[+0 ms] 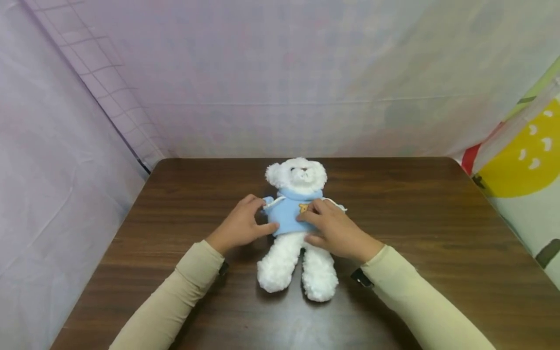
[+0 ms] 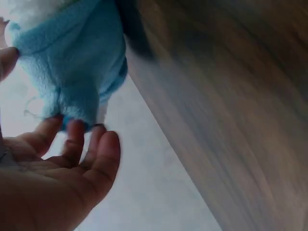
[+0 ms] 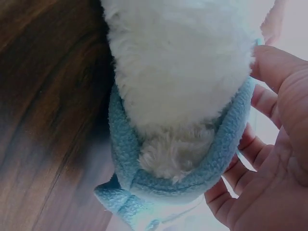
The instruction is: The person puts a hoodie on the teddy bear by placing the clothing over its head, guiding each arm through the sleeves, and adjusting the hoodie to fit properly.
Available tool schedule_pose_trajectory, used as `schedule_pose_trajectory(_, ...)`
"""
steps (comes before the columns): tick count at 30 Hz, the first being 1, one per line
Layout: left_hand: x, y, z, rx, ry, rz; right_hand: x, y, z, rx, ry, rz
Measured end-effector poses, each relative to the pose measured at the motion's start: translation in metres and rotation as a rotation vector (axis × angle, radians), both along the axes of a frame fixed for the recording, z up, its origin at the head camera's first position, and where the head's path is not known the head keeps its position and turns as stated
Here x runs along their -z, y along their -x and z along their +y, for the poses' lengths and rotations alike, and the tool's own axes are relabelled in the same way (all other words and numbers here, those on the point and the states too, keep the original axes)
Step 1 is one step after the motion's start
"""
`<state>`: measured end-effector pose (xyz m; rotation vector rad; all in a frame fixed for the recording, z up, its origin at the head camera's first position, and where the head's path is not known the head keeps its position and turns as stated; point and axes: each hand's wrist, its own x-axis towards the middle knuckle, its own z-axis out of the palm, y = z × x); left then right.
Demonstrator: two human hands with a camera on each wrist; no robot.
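Note:
A white plush teddy bear [image 1: 275, 265] in a light blue shirt [image 1: 286, 214] lies face up, its legs toward me. At the bear's left side in the head view is my left hand [image 1: 239, 224]; its thumb touches the shirt's lower edge, and its fingertips touch the blue sleeve [image 2: 79, 103] in the left wrist view. My right hand [image 1: 334, 228] rests over the shirt front, its fingers beside a small yellow bear patch [image 1: 303, 208]. Seen from the right wrist, the loosely bent fingers [image 3: 276, 67] lie along the shirt hem [image 3: 236, 115], with white fur [image 3: 178, 62] inside it.
The bear lies on a dark brown wooden table [image 1: 415, 218]. Pale fabric curtains [image 1: 288, 73] hang behind the table and on the left. A cloth with a yellow shape [image 1: 520, 150] hangs on the right. Dark bands [image 1: 361, 278] show at the wrists.

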<state>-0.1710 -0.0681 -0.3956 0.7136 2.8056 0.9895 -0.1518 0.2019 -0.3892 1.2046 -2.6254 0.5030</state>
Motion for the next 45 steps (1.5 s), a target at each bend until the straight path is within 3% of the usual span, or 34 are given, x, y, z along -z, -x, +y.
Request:
schedule_pose_trajectory(7, 0.005, -0.001, 0.015, -0.039, -0.013, 0.028, 0.0, -0.001, -0.002, 0.013, -0.013, -0.012)
schedule_pose_trajectory(14, 0.012, -0.002, 0.026, -0.095, -0.019, 0.187, -0.002, -0.005, -0.004, 0.015, -0.03, 0.015)
schedule_pose_trajectory(19, 0.012, -0.003, 0.024, -0.035, -0.022, 0.221, -0.002, -0.005, -0.003, 0.014, -0.037, 0.009)
schedule_pose_trajectory(24, 0.003, -0.005, 0.013, 0.076, -0.138, 0.218, -0.001, -0.002, 0.001, 0.026, -0.032, -0.02)
schedule_pose_trajectory(28, 0.0, -0.005, 0.008, 0.103, -0.175, 0.236, -0.002, 0.001, 0.003, 0.024, -0.006, -0.061)
schedule_pose_trajectory(38, 0.005, -0.004, 0.018, 0.019, -0.053, 0.323, 0.001, 0.006, 0.0, 0.032, 0.011, -0.078)
schedule_pose_trajectory(45, 0.005, -0.009, 0.023, -0.066, 0.013, 0.314, 0.002, 0.006, -0.003, 0.019, 0.031, -0.033)
